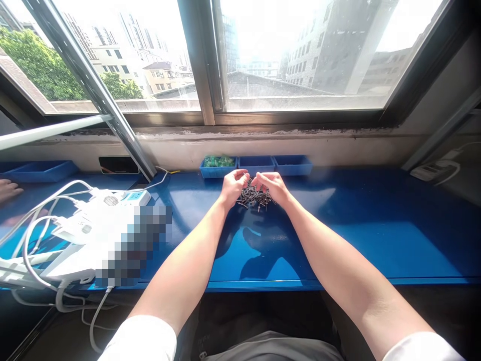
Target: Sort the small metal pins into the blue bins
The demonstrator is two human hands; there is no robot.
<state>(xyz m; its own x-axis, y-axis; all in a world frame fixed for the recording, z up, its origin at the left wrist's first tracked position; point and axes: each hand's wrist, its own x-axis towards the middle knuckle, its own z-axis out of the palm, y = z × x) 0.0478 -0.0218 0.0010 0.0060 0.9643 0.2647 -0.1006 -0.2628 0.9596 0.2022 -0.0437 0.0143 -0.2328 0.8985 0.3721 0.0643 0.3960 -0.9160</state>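
Observation:
A loose pile of small dark screw-like pieces (254, 197), some with pale metallic tips, lies on the blue tabletop (376, 245). At its left edge, my left hand (234, 186) is closed in a pinch, thumb and fingers pressed together. My right hand (273, 185) hovers over the pile's right side with its fingers curled into a pinch as well. The fingertips of the two hands come near each other above the pieces. Whatever sits between the fingers is too small to make out.
Behind my hands stand three joined blue bins; the left bin (218, 173) holds green packets. White power strips (93, 220) with several plugs and cables occupy the left side. Another person's hand (9, 190) shows at the far left. A phone (119, 165) lies near the wall.

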